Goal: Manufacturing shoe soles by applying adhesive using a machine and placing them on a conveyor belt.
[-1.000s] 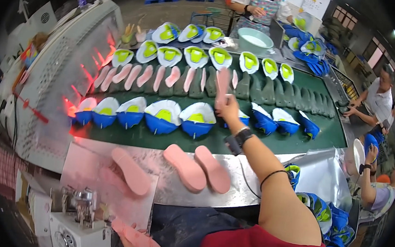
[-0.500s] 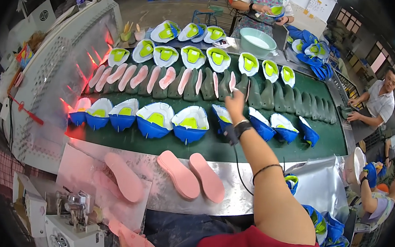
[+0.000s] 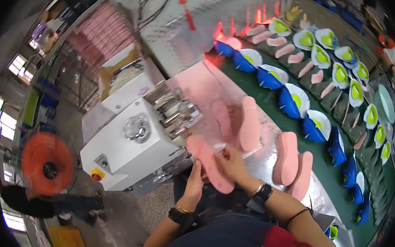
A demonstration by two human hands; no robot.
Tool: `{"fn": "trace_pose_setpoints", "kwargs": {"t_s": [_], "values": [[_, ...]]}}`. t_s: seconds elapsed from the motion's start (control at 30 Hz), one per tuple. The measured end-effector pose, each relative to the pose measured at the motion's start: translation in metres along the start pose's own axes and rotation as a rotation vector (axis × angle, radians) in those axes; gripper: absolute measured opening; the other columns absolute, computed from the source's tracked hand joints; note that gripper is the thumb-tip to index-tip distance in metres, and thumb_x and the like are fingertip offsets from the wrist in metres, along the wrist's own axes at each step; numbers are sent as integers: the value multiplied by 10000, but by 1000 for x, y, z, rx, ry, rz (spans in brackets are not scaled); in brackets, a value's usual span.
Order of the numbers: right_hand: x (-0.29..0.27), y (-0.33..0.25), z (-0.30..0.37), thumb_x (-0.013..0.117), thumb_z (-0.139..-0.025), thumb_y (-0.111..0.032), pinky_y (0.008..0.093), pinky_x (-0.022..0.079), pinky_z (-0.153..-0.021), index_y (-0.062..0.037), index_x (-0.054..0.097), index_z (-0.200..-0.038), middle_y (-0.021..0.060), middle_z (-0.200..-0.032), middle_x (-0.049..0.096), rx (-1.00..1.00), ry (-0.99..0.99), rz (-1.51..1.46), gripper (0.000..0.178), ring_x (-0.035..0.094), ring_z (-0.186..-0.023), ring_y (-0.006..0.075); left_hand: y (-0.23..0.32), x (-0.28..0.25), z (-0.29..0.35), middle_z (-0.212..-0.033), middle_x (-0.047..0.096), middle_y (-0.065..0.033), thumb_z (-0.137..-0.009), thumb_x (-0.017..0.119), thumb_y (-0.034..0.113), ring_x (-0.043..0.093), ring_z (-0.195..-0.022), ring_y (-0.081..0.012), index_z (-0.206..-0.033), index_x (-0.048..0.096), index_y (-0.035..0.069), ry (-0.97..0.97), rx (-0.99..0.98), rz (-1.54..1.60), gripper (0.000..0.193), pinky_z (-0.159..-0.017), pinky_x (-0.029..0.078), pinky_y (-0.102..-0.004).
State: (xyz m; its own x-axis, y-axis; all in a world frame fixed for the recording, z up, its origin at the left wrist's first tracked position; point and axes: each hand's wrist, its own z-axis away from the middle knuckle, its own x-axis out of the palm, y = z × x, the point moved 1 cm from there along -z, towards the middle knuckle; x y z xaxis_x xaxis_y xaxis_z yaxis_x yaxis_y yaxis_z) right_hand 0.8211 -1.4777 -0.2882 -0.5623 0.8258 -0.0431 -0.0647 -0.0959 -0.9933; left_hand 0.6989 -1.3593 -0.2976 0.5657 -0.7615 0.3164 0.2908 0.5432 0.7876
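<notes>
A pink insole (image 3: 209, 164) lies slantwise in front of me, one end close to the metal rollers (image 3: 181, 117) of a white machine (image 3: 133, 139). My left hand (image 3: 194, 186) grips its left edge, thumb up along the side. At its right edge is my right hand (image 3: 235, 166), fingers pinched on a small white piece (image 3: 219, 147) too small to name. Beyond, a loose insole (image 3: 221, 118) lies flat on a pink-smeared board. Beside that is another insole (image 3: 250, 127), and further right on the metal table are an insole stack (image 3: 286, 158) and one more insole (image 3: 301, 173).
A green conveyor belt (image 3: 273, 104) runs along the right with blue-and-white shoe uppers (image 3: 294, 101) and dark green lasts, some carrying pink insoles. Red light glows by the perforated housing. An orange fan (image 3: 48, 164) and a person stand at left. White cord (image 3: 127, 78) fills a box behind the machine.
The view has swung left toward the machine. My right hand has come back from the row of lasts to the insole in my left hand, which is now in full view.
</notes>
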Motion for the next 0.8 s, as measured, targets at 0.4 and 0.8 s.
{"fn": "trace_pose_setpoints", "kwargs": {"t_s": [0.4, 0.8], "values": [[12, 7, -139, 651, -877, -177, 410, 531, -687, 19, 564, -1085, 194, -887, 683, -90, 161, 169, 299, 684, -809, 330, -3, -49, 52, -1207, 639, -154, -1084, 356, 335, 626, -1121, -257, -1348, 527, 2, -149, -133, -43, 458, -971, 502, -381], [-14, -7, -149, 652, -871, -322, 441, 527, -778, -7, 649, -1022, 204, -945, 701, -203, 128, 659, 349, 672, -879, 399, 6, -54, 50, -1167, 654, -135, -1068, 410, 298, 642, -1094, -232, -1302, 574, 22, -140, -115, -11, 397, -949, 516, -359]]}}
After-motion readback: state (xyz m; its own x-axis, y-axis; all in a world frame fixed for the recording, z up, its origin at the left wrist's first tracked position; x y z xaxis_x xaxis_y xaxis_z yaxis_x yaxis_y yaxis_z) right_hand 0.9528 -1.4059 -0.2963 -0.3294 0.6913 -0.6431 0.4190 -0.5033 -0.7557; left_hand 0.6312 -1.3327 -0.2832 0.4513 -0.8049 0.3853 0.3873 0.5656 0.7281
